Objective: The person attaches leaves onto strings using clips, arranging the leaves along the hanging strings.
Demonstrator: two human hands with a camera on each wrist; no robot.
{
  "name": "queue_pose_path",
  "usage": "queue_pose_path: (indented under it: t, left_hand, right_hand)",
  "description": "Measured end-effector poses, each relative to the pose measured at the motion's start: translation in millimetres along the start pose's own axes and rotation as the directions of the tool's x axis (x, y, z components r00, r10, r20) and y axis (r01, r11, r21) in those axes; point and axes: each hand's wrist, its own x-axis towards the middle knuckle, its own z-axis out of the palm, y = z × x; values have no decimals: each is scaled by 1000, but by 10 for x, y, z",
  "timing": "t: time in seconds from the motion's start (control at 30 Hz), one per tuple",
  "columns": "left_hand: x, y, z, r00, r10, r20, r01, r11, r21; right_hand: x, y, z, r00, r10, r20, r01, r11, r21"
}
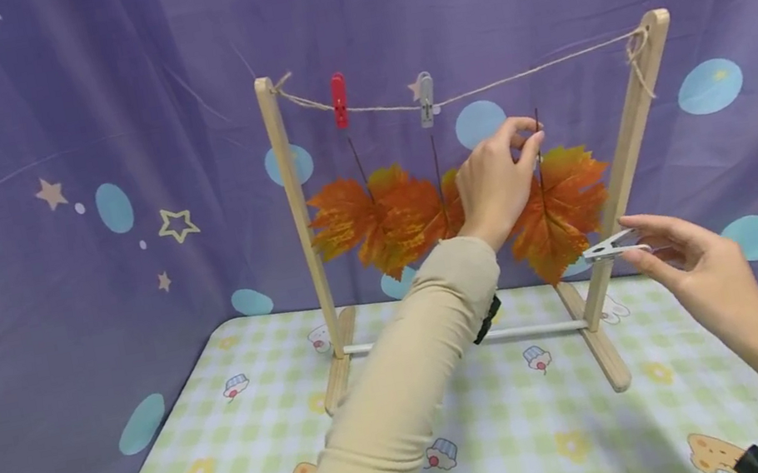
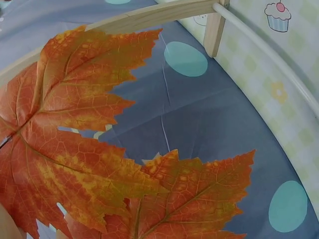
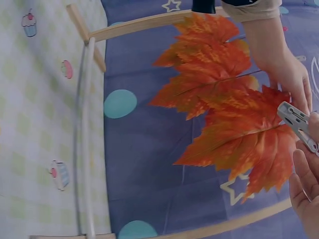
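My left hand [image 1: 500, 177] pinches the thin dark stem of an orange maple leaf [image 1: 559, 205] below the right part of the twine. In my right hand [image 1: 708, 271], lower and to the right, thumb and fingers hold a light grey clothespin [image 1: 608, 248] near that leaf; it also shows in the right wrist view [image 3: 297, 123]. Two more maple leaves hang left of my left hand, a left leaf [image 1: 377, 224] and a middle leaf [image 1: 450, 194] partly hidden by that hand. Above their stems, a red clothespin [image 1: 340, 101] and a grey clothespin [image 1: 427, 99] sit on the twine [image 1: 511, 79].
A wooden stand holds the twine between a left post [image 1: 300, 216] and a right post [image 1: 632, 158]. A white bar [image 1: 540, 329] joins its feet low down. Beneath lies a green checked tablecloth [image 1: 235, 456]; a purple curtain [image 1: 95, 92] hangs behind.
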Motion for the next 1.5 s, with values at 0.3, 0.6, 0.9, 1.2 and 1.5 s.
queue_pose_path:
  t: [0.3,0.6,0.9,1.2,1.5]
  left_hand:
    - [3,-18,2,1000,16,-16,-15,1000,16]
    - [-12,-74,-18,1000,-5,8,5,1000,-20]
    - [10,-46,-7,999,-8,31,9,999,-39]
    - [26,-59,-42,999,-6,44,8,999,-48]
    - [10,-65,-54,999,-9,49,13,998,-68]
  right_hand:
    - [270,-180,20,998,23,-61,-22,1000,21]
    - [665,-339,-27,991,18,-134,18,965,262]
    - [995,-586,-94,986,25,-166,15,971,239]
    - [1350,-801,-139,977,-57,-206,99,974,202]
    - [1583,-877,-240,978,-78,-194,99,990,104]
